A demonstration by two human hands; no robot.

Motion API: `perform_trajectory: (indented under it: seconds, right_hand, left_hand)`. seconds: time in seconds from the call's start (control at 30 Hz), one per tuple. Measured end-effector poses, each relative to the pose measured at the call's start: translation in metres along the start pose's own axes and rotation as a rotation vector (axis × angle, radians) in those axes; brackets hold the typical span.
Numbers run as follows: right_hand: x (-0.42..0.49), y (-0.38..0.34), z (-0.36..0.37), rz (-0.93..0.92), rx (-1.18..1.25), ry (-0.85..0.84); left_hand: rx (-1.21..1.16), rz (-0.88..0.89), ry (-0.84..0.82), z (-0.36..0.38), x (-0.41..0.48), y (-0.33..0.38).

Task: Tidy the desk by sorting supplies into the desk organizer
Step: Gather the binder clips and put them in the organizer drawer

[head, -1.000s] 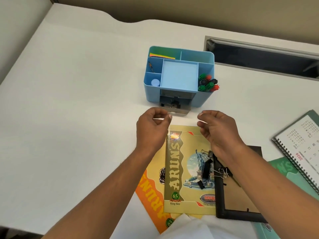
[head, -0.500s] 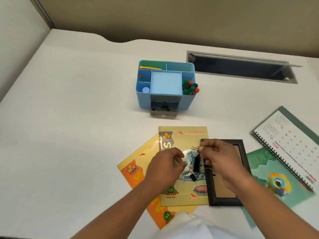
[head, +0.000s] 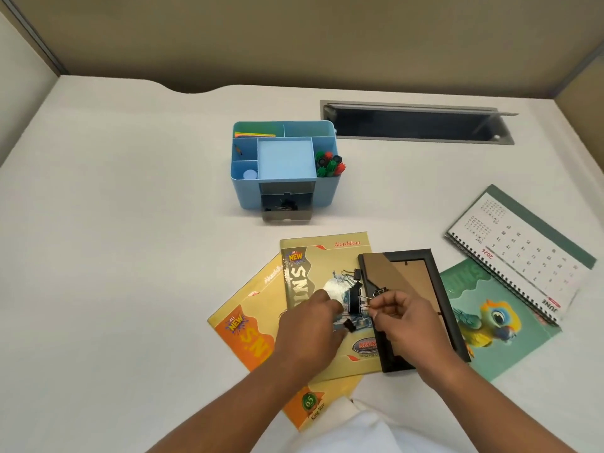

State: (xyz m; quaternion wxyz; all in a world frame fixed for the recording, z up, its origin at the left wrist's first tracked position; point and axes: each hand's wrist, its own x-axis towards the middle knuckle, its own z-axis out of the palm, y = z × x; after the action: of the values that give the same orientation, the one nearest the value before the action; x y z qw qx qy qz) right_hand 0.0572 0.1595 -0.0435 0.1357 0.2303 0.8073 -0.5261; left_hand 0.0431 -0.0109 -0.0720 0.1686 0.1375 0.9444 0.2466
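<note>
A blue desk organizer (head: pixel 248 188) stands mid-desk with its front drawer (head: pixel 287 215) pulled out and black clips inside. Coloured pens (head: pixel 329 164) fill its right slot. Several black binder clips (head: pixel 355 299) lie on a yellow notebook (head: pixel 323 256) near me. My right hand (head: pixel 405 318) pinches the wire handle of a large clip. My left hand (head: pixel 310 325) hovers with curled fingers over the clips beside a small clip (head: pixel 349 326); whether it holds one is hidden.
A black picture frame (head: pixel 425 256) lies right of the notebook. A second orange-yellow notebook (head: pixel 248 325), a green parrot notebook (head: pixel 500 308) and a spiral desk calendar (head: pixel 519 246) lie around. A cable slot (head: pixel 415 125) opens at the back.
Both hands came back from the organizer's drawer to the clips on the yellow notebook. My right hand has pinched a clip's wire handle.
</note>
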Motion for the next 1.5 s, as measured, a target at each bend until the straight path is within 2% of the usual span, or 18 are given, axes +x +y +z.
perform_trajectory:
  seconds: [0.23,0.5,0.87,1.2,1.3,1.4,1.5]
  right_hand:
    - [-0.008,0.018,-0.005,-0.006,-0.122,0.028]
    - [-0.011,0.029,-0.013,-0.021,-0.164,0.029]
    - [0.0,0.01,-0.032,-0.275,-0.389,0.093]
    - [0.022,0.011,-0.043,-0.492,-0.654,-0.066]
    - [0.026,0.012,-0.043,-0.53,-0.678,-0.074]
    - [0.027,0.012,-0.045,-0.546,-0.709,-0.071]
    - [0.03,0.01,-0.047,-0.572,-0.75,-0.067]
  left_hand:
    - [0.007,0.078,-0.001,0.002,-0.004,0.007]
    - [0.02,0.086,-0.009,0.01,-0.004,0.017]
    - [0.048,0.019,0.037,0.02,-0.015,0.033]
    - [0.035,-0.138,0.125,0.026,-0.029,0.05]
    - [-0.1,-0.271,0.188,0.025,-0.035,0.053]
    - [-0.415,-0.43,0.214,0.025,-0.035,0.054]
    - [-0.698,-0.516,0.239,0.024,-0.034,0.058]
